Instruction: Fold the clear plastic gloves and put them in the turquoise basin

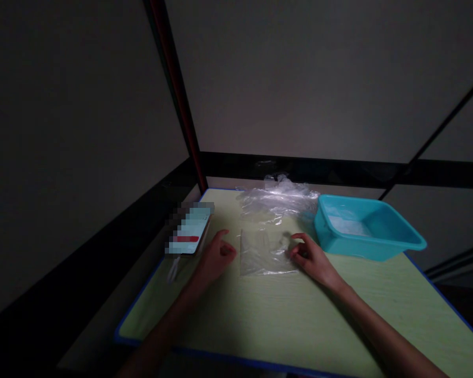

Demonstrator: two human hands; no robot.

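**Two hands at a flat plastic bag on a green table**

Flat on the green table (299,320), near its middle: a small clear plastic bag (265,252), square to the front edge. On its right edge, the right hand (312,258), fingers curled and fingertips pinched together at the film; cannot tell whether any film is actually nipped between them. Just off its left edge, the left hand (216,258), loosely curled with the forefinger pointing forward, holding nothing and not touching the bag.

Behind the bag, toward the far edge: a crumpled heap of clear plastic (278,199), close to the bag's rear edge, perhaps overlapping it. Right of the heap, a turquoise basin (378,247), its near-left corner just beside the right hand, its right rim reaching the table's right edge. At the left edge, a phone (189,231) with lit screen, partly overhanging the blue border, and a thin white item (173,270) in front of it, too dim to identify.

Open tabletop between bag and front edge, crossed only by both forearms; free strip also right of the right forearm, in front of the basin. Dark walls close on the left and behind.
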